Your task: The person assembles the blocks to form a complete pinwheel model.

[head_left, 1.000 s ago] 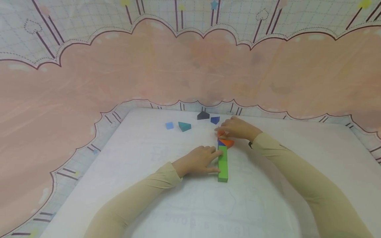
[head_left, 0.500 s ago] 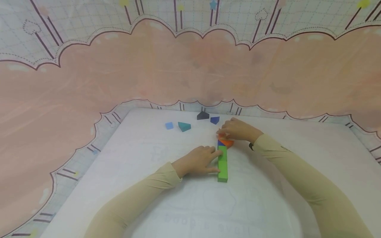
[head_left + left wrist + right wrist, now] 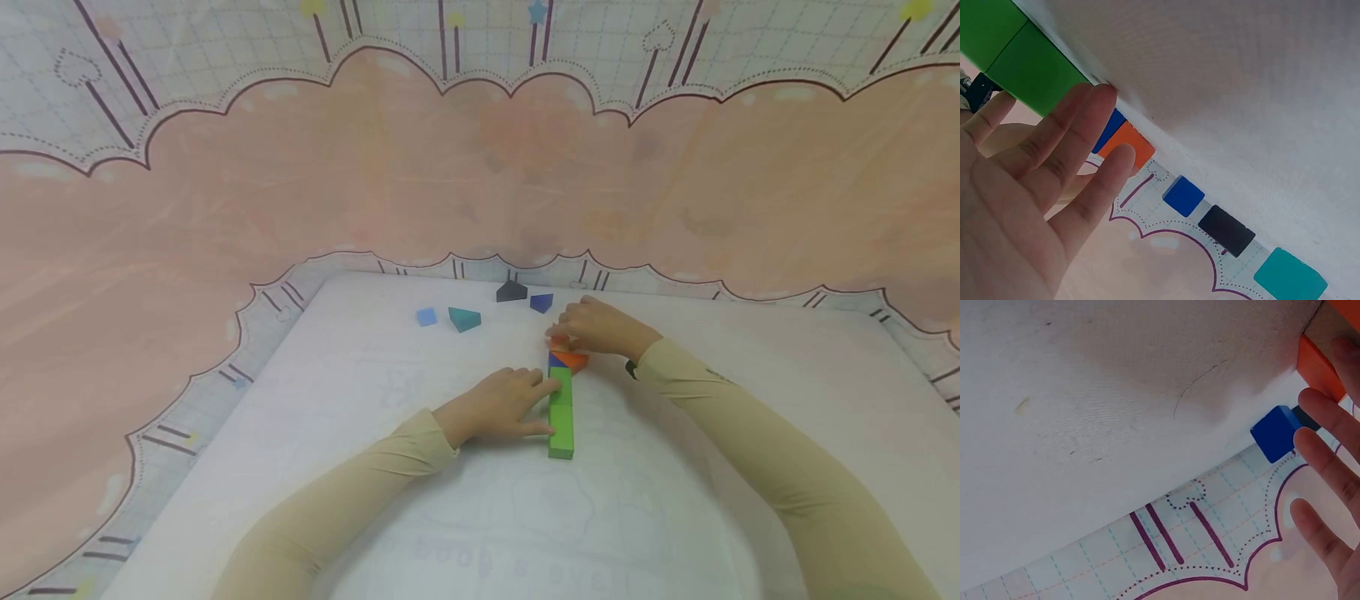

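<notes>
Two green blocks (image 3: 562, 427) lie end to end on the white table, with a small blue triangular block (image 3: 555, 362) and an orange triangular block (image 3: 574, 361) beyond them. My left hand (image 3: 497, 407) touches the green blocks from the left, its fingers spread and fairly straight. At the far end of the row my right hand (image 3: 604, 325) pinches another orange block (image 3: 558, 342) between thumb and index finger; the hand hides part of it. In the right wrist view, the other fingers (image 3: 1329, 465) extend past this block.
Behind the row lie a loose blue block (image 3: 542, 302), a black block (image 3: 512, 291), a teal block (image 3: 465, 319) and a light blue block (image 3: 427, 317). A patterned pink and white curtain (image 3: 480, 183) rises beyond the table's back edge.
My right hand has drawn slightly nearer to the row, bringing the far orange block closer to the other pieces. My left hand has stayed on the green blocks.
</notes>
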Motion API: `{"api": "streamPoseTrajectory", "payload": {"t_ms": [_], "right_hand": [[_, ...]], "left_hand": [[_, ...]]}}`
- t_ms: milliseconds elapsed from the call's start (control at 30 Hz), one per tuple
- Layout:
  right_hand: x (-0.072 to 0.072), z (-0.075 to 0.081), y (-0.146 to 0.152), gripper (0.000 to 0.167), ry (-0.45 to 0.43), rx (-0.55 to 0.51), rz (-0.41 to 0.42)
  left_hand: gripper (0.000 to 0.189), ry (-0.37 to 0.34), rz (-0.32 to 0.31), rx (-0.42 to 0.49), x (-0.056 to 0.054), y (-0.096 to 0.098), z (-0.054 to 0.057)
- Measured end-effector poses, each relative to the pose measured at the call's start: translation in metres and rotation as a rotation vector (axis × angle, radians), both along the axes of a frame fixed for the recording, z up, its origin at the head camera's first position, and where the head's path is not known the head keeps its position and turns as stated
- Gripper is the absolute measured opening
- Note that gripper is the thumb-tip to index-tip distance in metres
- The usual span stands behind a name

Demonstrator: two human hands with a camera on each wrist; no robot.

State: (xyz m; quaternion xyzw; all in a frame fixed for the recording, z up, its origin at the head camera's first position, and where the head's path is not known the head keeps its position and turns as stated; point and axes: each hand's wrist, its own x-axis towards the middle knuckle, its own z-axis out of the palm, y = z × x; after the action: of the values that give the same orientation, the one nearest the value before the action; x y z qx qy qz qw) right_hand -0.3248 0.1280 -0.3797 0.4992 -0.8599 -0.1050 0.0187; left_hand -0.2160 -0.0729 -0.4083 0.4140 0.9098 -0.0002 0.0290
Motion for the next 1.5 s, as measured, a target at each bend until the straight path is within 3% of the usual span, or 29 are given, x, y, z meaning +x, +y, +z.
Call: {"api": "streamPoseTrajectory", "payload": {"t_ms": [233,600,933,1167,1500], "right_hand": [[0.001,-0.002,0.0,0.042,0.009,0.003,0.025],[0.001,-0.005,0.011,0.043,0.005,-0.078,-0.079],[-0.002,-0.012,0.009,0.039,0.043,-0.134,0.067],[-0.001,-0.011,0.007,0.039,0.023,-0.129,0.043],[0.001,-0.01,0.007,0.035,0.059,-0.159,0.079]], "left_hand": [[0.066,-0.021,0.006,0.005,0.0,0.0,0.001],[0.066,-0.012,0.003,0.011,0.0,-0.001,-0.001],[0.065,-0.014,0.007,0.014,0.001,0.0,0.0],[0.067,-0.051,0.022,0.022,-0.001,0.0,0.003],[0.065,-0.116,0.04,0.006,-0.003,0.0,0.009]]}}
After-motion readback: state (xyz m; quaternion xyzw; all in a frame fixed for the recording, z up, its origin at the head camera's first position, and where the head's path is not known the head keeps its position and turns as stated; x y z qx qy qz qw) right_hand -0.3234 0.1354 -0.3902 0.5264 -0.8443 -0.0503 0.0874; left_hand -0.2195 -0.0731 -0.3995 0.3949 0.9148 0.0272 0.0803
